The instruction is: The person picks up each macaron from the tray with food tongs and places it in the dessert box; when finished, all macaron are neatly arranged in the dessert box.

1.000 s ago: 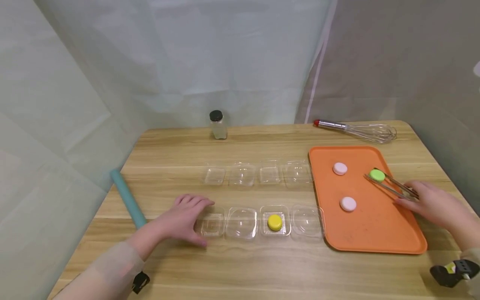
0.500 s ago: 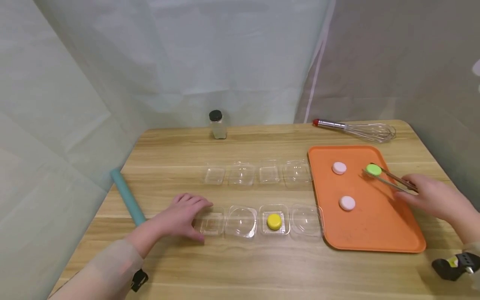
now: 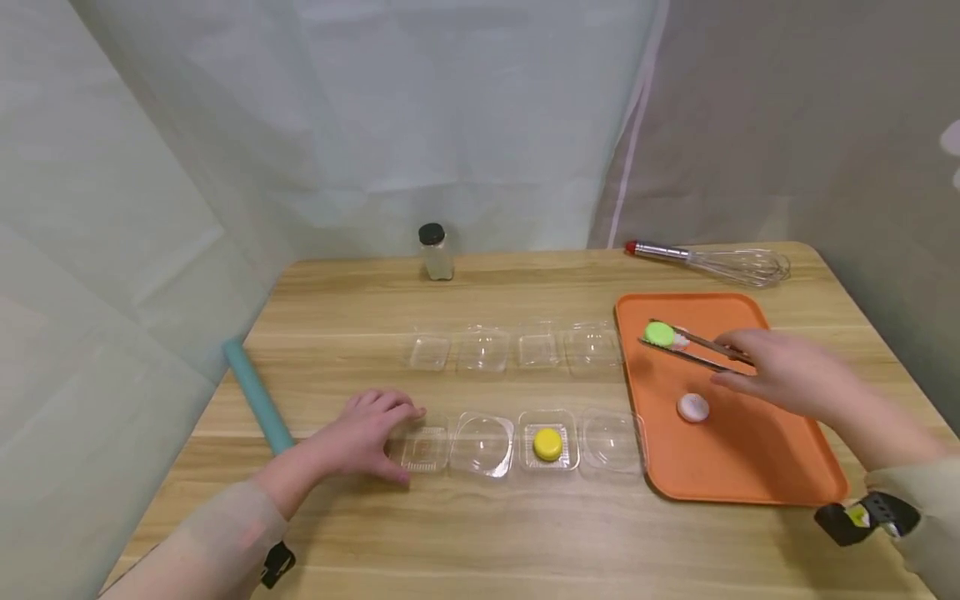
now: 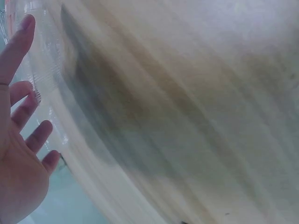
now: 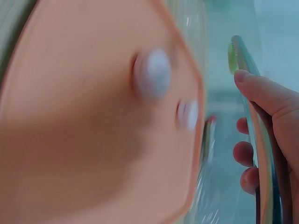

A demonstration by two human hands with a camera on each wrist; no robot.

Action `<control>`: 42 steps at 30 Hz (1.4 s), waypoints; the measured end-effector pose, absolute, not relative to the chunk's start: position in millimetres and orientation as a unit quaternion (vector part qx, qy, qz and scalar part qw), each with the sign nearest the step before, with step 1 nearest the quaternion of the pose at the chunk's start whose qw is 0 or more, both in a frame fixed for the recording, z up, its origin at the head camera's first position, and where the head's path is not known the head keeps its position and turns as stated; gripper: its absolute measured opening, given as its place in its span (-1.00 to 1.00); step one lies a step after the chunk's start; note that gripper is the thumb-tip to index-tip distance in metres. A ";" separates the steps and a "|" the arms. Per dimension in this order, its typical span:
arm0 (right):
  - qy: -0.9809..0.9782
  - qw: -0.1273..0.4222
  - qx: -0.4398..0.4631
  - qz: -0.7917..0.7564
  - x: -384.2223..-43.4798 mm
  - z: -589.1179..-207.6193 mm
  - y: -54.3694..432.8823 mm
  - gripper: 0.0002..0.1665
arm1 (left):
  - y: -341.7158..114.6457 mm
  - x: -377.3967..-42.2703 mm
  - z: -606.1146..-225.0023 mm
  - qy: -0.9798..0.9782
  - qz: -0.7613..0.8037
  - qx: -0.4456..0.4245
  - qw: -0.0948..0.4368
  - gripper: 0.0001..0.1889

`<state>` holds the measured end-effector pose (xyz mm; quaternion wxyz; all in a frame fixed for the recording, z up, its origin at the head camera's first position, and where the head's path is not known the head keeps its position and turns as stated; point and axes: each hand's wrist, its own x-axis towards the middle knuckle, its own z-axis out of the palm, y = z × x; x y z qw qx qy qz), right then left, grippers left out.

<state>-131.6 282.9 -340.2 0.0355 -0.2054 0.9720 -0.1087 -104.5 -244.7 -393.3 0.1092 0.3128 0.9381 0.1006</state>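
Observation:
My right hand [image 3: 791, 373] grips metal tongs [image 3: 693, 358], whose tips pinch a green macaron [image 3: 659, 334] above the orange tray [image 3: 738, 458]. In the head view the green macaron and tongs partly cover a pale pink macaron [image 3: 681, 337]; another pink macaron [image 3: 693, 407] lies nearer on the tray. My left hand [image 3: 367, 433] rests at the left side of the front row's leftmost clear plastic container [image 3: 425, 450], fingers and thumb spread loosely. A yellow macaron [image 3: 547, 444] sits in another clear container [image 3: 573, 462] of that row.
Behind the front row stands a second row of open clear containers [image 3: 483, 348]. A black-lidded jar [image 3: 437, 252] and a whisk [image 3: 708, 258] are at the back of the wooden table [image 3: 525, 533]. A teal stick-like object [image 3: 258, 400] lies on the left.
My right hand has carried the tongs and green macaron leftward over the tray, to beside the back pink macaron. My left hand stays almost in place.

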 end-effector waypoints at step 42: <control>0.844 0.075 -0.530 0.039 -128.5 -349.3 4.4 -0.54 | -249.6 -108.6 -397.7 0.933 0.096 0.332 0.100 -0.07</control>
